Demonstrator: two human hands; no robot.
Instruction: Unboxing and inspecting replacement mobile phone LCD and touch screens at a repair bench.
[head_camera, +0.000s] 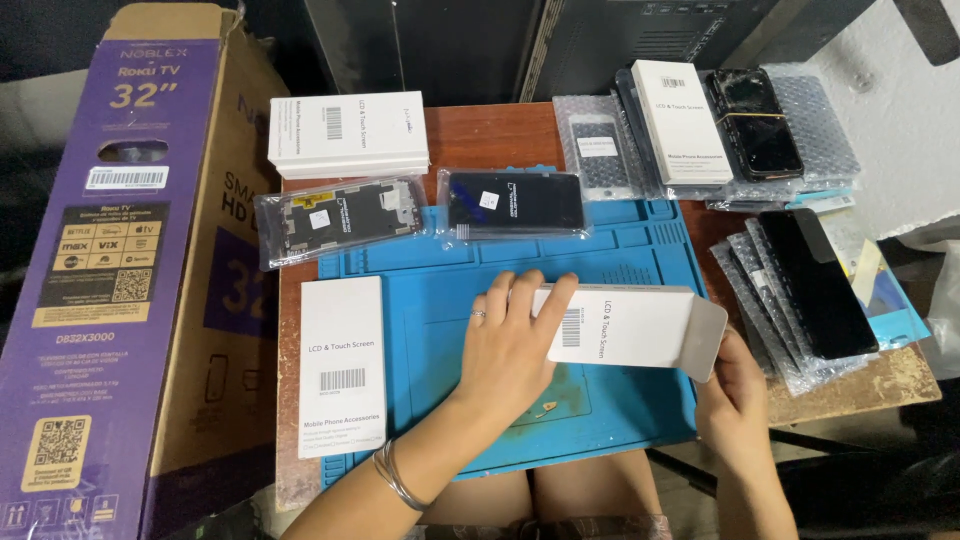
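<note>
We held a white box (625, 325) over the blue mat (440, 320), both hands on it: our left hand (510, 345) lay across its near end with the fingers (548, 300) spread and clasped over the top, and our right hand (735, 400) cupped the far end from below, its fingers hidden under the box, so we could not tell how tightly they closed. The box's end flap (708, 338) stood open on the right side. The mat covered the middle of the wooden bench (490, 130). On the mat's left edge lay a second box (342, 365), flat and closed. At the mat's far edge were two bagged screens side by side, one with its back up (340, 218) and one dark face up (515, 203). Behind the first of them sat a stack of boxes (348, 133). Farther right, on bubble wrap (815, 120), lay another bagged screen (598, 150), a box (682, 120) and a cracked phone (757, 122). A dark screen (815, 280) rested on more wrap (760, 320) just beside our right hand. A tall purple carton (110, 260) stood against the bench's left side
</note>
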